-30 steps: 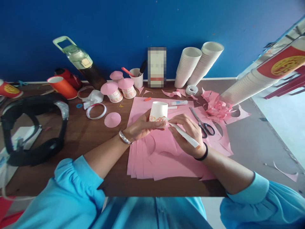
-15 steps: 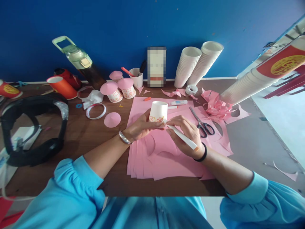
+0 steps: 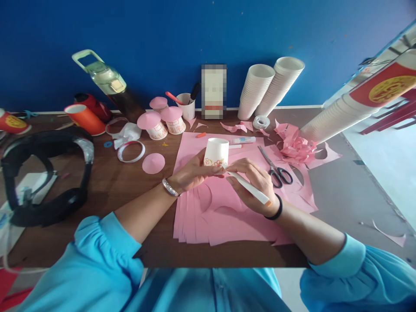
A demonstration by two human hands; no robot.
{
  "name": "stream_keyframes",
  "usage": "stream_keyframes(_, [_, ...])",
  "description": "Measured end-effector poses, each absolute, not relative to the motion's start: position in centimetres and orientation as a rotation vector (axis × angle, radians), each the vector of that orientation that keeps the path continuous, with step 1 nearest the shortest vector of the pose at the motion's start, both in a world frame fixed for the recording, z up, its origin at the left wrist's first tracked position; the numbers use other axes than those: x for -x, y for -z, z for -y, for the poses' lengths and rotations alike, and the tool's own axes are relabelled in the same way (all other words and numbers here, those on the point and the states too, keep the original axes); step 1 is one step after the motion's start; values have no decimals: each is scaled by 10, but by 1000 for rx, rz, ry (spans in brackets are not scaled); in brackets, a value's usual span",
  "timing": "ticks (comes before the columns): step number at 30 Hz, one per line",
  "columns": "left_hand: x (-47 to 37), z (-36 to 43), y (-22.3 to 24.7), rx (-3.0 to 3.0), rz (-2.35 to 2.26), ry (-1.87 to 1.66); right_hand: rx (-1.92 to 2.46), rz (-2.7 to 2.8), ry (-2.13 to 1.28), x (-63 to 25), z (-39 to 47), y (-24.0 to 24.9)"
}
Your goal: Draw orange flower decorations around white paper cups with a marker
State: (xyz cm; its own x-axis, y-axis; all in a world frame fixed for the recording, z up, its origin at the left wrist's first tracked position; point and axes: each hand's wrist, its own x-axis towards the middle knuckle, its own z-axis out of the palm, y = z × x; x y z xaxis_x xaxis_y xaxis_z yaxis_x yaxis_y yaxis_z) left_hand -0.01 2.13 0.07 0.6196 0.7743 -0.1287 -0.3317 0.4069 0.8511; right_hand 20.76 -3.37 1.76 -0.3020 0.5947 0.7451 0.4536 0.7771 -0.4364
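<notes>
My left hand (image 3: 194, 172) is wrapped round a white paper cup (image 3: 217, 149), whose rim faces up. Red and yellow flower drawings run along the cup's lower part. Between the fingers of my right hand (image 3: 255, 184) is a white marker (image 3: 248, 187) with an orange end, its tip at the drawn band of the cup. Both hands are above a pile of pink paper sheets (image 3: 227, 225). Scissors (image 3: 275, 171) with black handles lie open to the right of my right hand. An orange cap (image 3: 201, 135) and a glue tube (image 3: 243, 140) lie behind the cup.
Drawn cups with pink cone tops (image 3: 171, 115) stand back left, near a pink cone (image 3: 154, 163) and tape roll (image 3: 131, 151). Stacked white cups (image 3: 256, 89), crumpled pink paper (image 3: 295, 145) and a phone-like object (image 3: 213, 92) are further back. A black headset (image 3: 47, 173) lies left.
</notes>
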Motion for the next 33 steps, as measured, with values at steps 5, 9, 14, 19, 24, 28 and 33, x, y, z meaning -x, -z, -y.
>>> stream_keyframes(5, [-1,-21,-1,-915,-562,-735,768,1924,-138,-208,33,-20])
stream_keyframes(9, [-1,-21,-1,-922,-552,-734,763,1932,-146,-208,32,-20])
stream_keyframes(14, [0,-20,-2,-936,-556,-730,779,1935,-160,-209,32,-18])
stream_keyframes(19, [-1,-20,-3,-924,-574,-736,791,1937,-179,-209,33,-17])
stream_keyframes(24, [-1,-21,-3,-931,-563,-736,791,1948,-195,-208,34,-18])
stream_keyframes(28, [-1,-20,-3,-925,-567,-733,765,1911,-192,-208,33,-18])
stream_keyframes(33, [-1,-20,-3,-923,-555,-730,784,1932,-173,-208,33,-18])
